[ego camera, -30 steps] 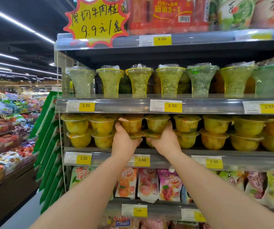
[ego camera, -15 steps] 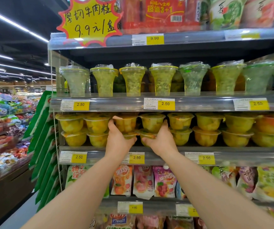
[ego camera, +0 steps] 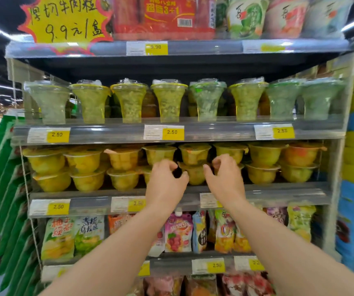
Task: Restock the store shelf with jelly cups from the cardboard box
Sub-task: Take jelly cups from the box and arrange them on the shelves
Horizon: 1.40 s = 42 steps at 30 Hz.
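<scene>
Both bare forearms come up from the bottom of the frame and angle inward toward the centre. The left hand (ego camera: 165, 184) and right hand (ego camera: 225, 180) sit side by side in front of the middle shelf (ego camera: 278, 194), backs to the camera. Each is in a loose claw, with fingers half curled, thumbs pointing at each other and nothing between thumb and fingers. They're close but not touching. The jelly cups (ego camera: 194, 175) are stacked two high along that shelf, and one lower cup shows right in the gap between the hands. Can't tell if any fingertip touches a cup. Tall cups (ego camera: 168, 101) line the shelf above, with pouches (ego camera: 178, 233) below.
</scene>
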### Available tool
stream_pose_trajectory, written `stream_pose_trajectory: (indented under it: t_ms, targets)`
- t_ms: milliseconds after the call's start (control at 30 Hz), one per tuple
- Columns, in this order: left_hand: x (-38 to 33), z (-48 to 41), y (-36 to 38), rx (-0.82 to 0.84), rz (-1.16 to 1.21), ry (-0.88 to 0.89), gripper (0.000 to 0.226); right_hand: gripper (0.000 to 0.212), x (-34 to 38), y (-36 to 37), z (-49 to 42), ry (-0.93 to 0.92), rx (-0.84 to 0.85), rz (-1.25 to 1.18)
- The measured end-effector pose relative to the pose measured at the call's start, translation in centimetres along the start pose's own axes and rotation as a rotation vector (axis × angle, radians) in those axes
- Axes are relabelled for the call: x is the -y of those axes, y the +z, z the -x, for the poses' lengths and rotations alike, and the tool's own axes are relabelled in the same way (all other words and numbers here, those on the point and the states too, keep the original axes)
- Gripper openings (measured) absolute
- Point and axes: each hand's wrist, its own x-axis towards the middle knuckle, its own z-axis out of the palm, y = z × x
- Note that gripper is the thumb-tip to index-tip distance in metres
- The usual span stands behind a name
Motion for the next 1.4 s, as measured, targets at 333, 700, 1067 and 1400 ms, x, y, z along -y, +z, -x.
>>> stream_pose_trajectory:
  t_ms: [333,700,1067,1400]
  targets:
    - [-3.3,-0.9,5.6,0.025,0.111,-0.121,0.083,0.072,-4.4,-2.2,-2.4,0.216,0.063,-0.066]
    - [-2.7,-3.0,7.6,-0.041,0.124,-0.191,0.101,0.075,-5.5,-2.0,-4.1,0.167,0.18,-0.054]
    - [-3.1,-1.6,6.6,-0.036,0.103,-0.183,0.092,0.082,-6.3,-3.0,-3.2,0.111,0.174,-0.05]
    - [-2.9,-0.7,7.1,-0.07,0.221,-0.126,0.087,0.09,-6.7,-3.6,-2.7,0.042,0.121,-0.184]
